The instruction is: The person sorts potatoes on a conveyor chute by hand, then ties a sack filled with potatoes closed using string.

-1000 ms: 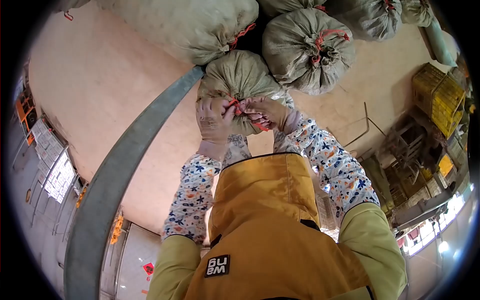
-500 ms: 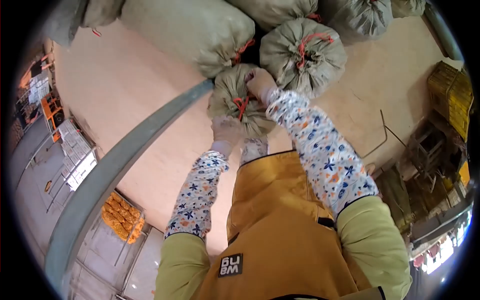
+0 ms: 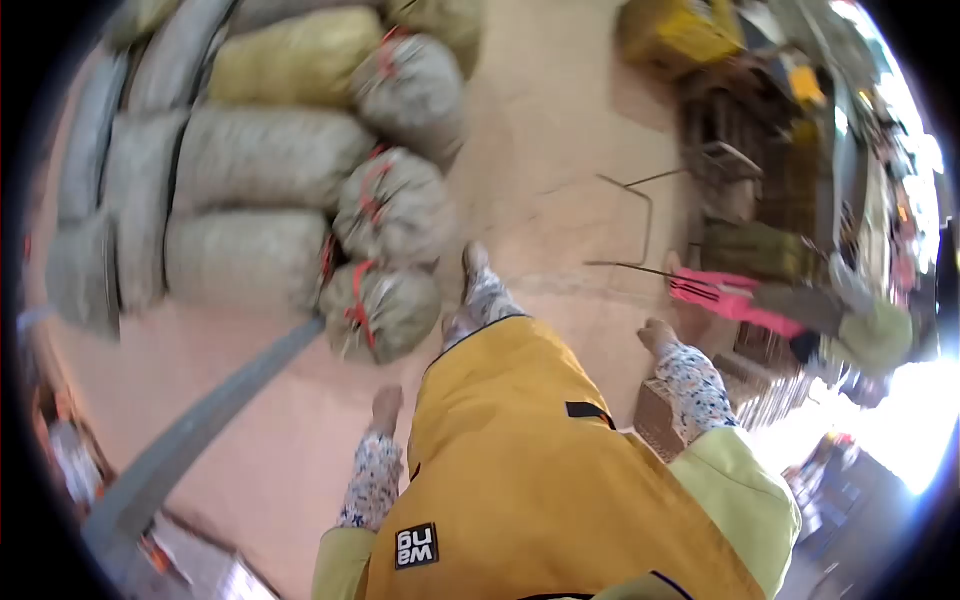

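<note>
My left hand (image 3: pixel 387 408) hangs below the nearest tied sack, apart from it. It looks empty, with loose fingers slightly blurred. Out to the right, my right hand (image 3: pixel 657 335) is over the floor, also empty and loosely open. The small greenish sack (image 3: pixel 390 312) stands upright, its gathered mouth bound with a red tie (image 3: pixel 360 312). Another tied sack (image 3: pixel 395 207) touches it from behind. Patterned sleeves cover both my forearms.
Filled sacks (image 3: pixel 270 155) lie in rows at the upper left. A grey curved bar (image 3: pixel 205 415) runs to the lower left. Bent metal rods (image 3: pixel 648 225) lie on the floor at right. A person in a pink garment (image 3: pixel 735 298) is beyond, near a yellow crate (image 3: pixel 690 35).
Both hands have come off the tied sack and moved apart, the right one far to the right. The view has turned, bringing more sacks and another person into sight.
</note>
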### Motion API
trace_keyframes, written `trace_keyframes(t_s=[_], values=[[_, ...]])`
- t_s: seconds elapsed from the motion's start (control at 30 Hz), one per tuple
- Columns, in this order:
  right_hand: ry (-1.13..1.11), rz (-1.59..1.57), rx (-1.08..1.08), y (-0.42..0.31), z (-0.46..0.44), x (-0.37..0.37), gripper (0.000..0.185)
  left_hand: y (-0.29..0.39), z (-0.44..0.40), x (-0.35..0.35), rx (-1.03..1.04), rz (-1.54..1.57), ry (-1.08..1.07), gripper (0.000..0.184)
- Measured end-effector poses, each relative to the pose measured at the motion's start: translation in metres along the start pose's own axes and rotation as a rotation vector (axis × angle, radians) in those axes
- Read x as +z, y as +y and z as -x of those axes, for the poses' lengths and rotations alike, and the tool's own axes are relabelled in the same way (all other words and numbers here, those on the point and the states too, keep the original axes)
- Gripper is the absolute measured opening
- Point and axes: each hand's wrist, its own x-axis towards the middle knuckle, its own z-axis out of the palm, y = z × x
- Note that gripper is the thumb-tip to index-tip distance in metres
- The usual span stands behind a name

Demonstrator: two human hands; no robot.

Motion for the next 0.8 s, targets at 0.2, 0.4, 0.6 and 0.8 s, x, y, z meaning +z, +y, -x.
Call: trace_keyframes(t_s=[0.2, 0.4, 0.6, 0.8], values=[[0.593, -0.66, 0.14, 0.123, -0.012, 0.09, 0.021, 0.077, -0.031, -0.008, 0.173, -0.971, -0.142, 0.031], [-0.007, 0.063, -0.261, 0.012, -0.013, 0.159, 0.025, 0.264, -0.164, 0.028, 0.629, -1.243, -0.233, 0.039], [-0.123, -0.552, 0.005, 0.006, -0.109, 0.002, 0.033, 0.485, -0.199, 0.176, 0.24, -0.316, -0.124, 0.031], [0.734, -0.321, -0.281, 0.058, -0.314, -0.135, 0.028, 0.566, -0.239, 0.247, 0.354, -0.457, -0.307, 0.031]])
